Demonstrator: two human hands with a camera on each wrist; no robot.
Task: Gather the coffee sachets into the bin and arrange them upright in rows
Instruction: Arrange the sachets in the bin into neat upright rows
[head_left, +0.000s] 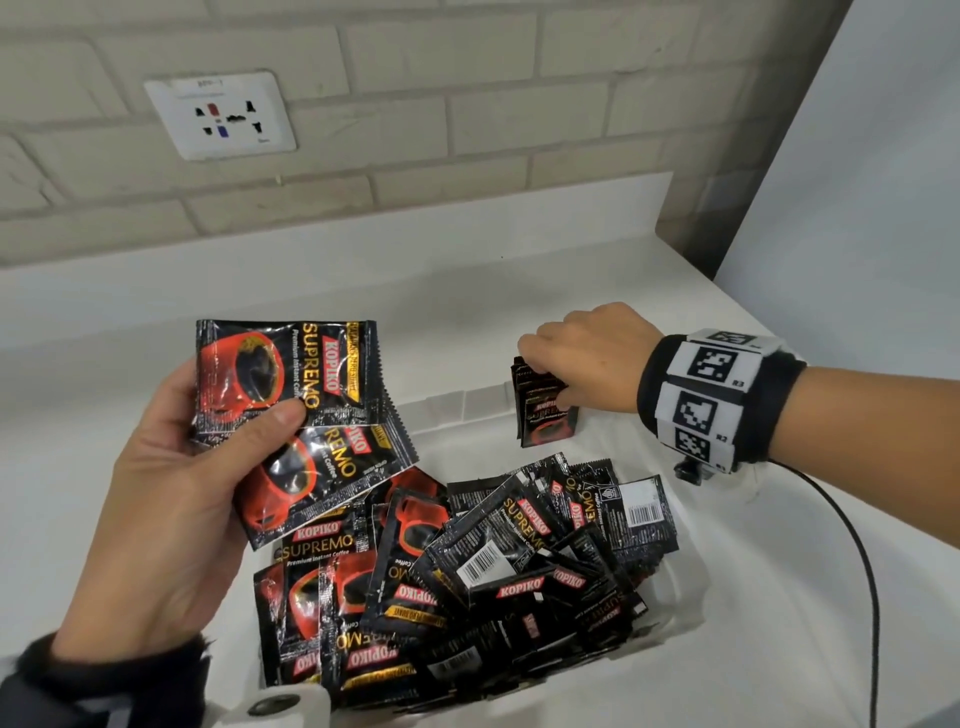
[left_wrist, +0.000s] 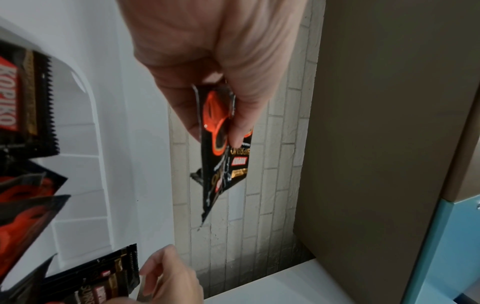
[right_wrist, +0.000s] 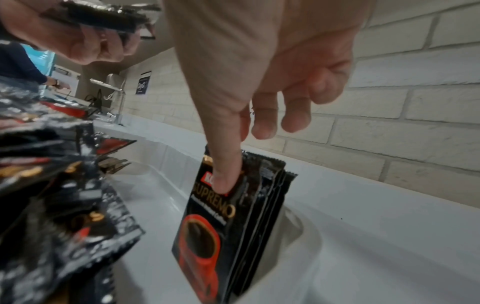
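A white bin (head_left: 691, 587) on the counter holds a loose pile of black-and-red coffee sachets (head_left: 493, 561). In its far right corner a few sachets stand upright as a small stack (head_left: 545, 421). My right hand (head_left: 566, 364) grips this stack from above. The thumb (right_wrist: 226, 174) presses on the front sachet (right_wrist: 207, 226), and the other fingers hang behind the stack's top. My left hand (head_left: 275, 418) hovers over the bin's left side and pinches two or three sachets (head_left: 291, 369) under the thumb. The left wrist view shows these sachets (left_wrist: 223, 164) edge-on.
The bin sits in a corner of the white counter (head_left: 519, 291), with a brick wall and a socket (head_left: 221, 114) behind. A plain panel (head_left: 857, 182) closes the right side. A black cable (head_left: 857, 571) hangs from my right wrist. Far left along the counter stand a tap (right_wrist: 114, 92) and another person (right_wrist: 18, 63).
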